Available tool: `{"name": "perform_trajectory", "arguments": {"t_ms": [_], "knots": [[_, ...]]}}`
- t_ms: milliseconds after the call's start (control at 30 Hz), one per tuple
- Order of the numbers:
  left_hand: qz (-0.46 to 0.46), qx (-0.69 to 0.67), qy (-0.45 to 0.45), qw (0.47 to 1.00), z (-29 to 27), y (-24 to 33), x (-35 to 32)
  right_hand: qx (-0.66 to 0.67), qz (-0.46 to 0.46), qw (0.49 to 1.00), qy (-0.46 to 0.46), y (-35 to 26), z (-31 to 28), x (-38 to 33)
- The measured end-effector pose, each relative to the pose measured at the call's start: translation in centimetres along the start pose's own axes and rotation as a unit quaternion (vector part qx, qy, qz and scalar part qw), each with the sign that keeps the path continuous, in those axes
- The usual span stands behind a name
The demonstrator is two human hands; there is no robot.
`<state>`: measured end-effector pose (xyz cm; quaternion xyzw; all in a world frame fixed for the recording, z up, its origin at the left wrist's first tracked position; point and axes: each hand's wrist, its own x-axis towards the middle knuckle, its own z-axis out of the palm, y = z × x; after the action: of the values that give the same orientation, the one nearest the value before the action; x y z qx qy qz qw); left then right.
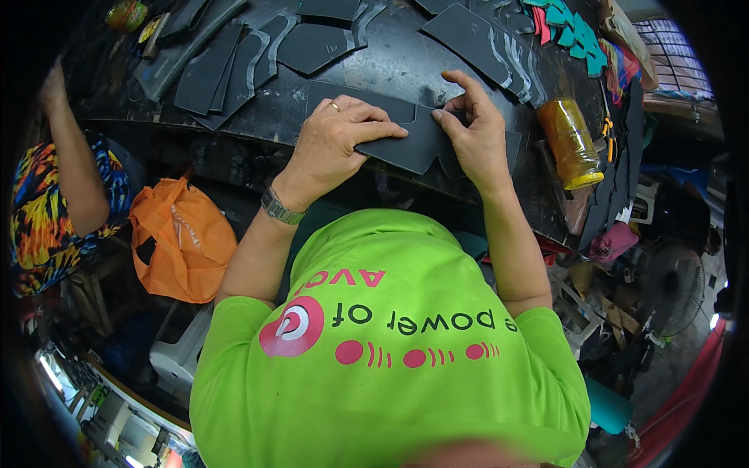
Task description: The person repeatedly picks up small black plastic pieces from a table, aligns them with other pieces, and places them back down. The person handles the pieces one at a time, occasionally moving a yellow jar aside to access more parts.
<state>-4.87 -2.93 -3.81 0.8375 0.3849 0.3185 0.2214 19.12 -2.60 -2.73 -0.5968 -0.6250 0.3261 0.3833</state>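
Observation:
My left hand (331, 140), with a ring and a metal wristwatch, presses flat on a dark cut piece of sheet material (413, 140) at the near edge of the black worktable (390, 58). My right hand (472, 129) pinches the same piece at its upper right edge, index finger raised. The piece lies partly over the table's edge, between both hands.
Several more dark cut pieces (226, 66) lie spread across the table. Teal and red small pieces (566, 27) sit at the far right. A yellow plastic jar (571, 144) lies on the right. An orange bag (183, 238) hangs below left. Another person's arm (74, 168) is at the left.

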Motion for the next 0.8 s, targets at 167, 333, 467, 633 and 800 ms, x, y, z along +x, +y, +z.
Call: {"name": "perform_trajectory", "arguments": {"t_ms": [167,333,467,633,800], "knots": [[0.01,0.006,0.005,1.0,0.2,-0.2,-0.1,-0.026,0.018,1.0,0.001,-0.8,0.0,-0.1],[0.014,0.013,0.006,1.0,0.2,-0.3,-0.1,-0.056,0.009,0.998,-0.001,-1.4,0.2,-0.1],[0.013,0.014,0.008,1.0,0.3,-0.2,-0.1,-0.107,-0.062,0.992,0.009,-1.4,0.5,-0.3],[0.011,0.015,0.01,1.0,0.3,-0.1,-0.1,-0.193,-0.09,0.977,-0.015,-1.2,0.8,-0.7],[0.044,0.021,0.037,0.998,0.4,-0.1,-0.5,-0.345,-0.187,0.92,0.001,-1.6,0.7,-1.6]]}}
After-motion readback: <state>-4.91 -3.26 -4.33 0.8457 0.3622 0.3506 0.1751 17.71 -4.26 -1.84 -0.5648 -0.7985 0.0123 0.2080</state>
